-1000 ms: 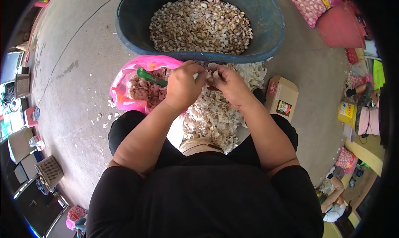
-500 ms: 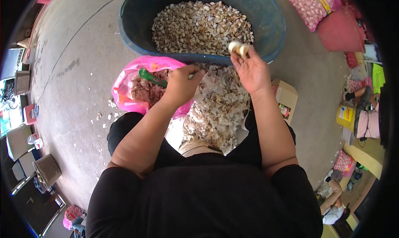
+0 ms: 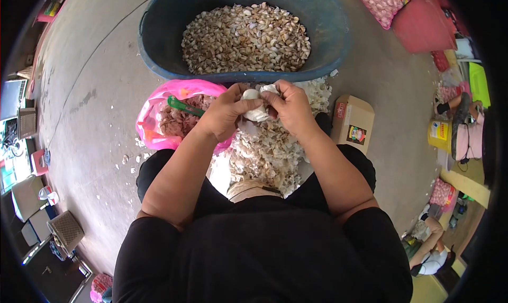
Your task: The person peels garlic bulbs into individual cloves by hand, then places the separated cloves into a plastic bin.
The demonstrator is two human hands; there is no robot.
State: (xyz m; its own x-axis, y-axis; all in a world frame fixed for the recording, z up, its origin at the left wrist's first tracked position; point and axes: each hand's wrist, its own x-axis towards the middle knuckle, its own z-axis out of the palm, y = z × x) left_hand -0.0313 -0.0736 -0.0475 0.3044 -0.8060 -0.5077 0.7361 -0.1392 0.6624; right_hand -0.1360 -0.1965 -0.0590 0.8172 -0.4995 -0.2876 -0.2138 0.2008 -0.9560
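My left hand [image 3: 225,112] and my right hand [image 3: 292,106] meet over a heap of papery garlic skins [image 3: 270,155] between my legs. Both sets of fingers are closed round a pale garlic bulb [image 3: 253,112], with white, loose skin showing between the thumbs. Beside my left hand, a pink plastic bag [image 3: 147,115] holds reddish skins. A green-handled tool [image 3: 184,106] lies across that bag, one end reaching my left hand's outline. Just beyond the hands stands a large blue tub [image 3: 330,38], its bottom covered with loose garlic cloves [image 3: 246,38].
A cardboard box [image 3: 352,120] rests on the concrete floor [image 3: 95,123] to the right. Net sacks of garlic [image 3: 381,4] sit at the upper right. Along the right edge are a yellow bucket [image 3: 439,133] and another person [image 3: 434,258]. Skin scraps dot the floor at left.
My right hand has come down from the tub's rim, where it held pale garlic pieces with open fingers, to join my left hand at the bulb. The view has shifted slightly.
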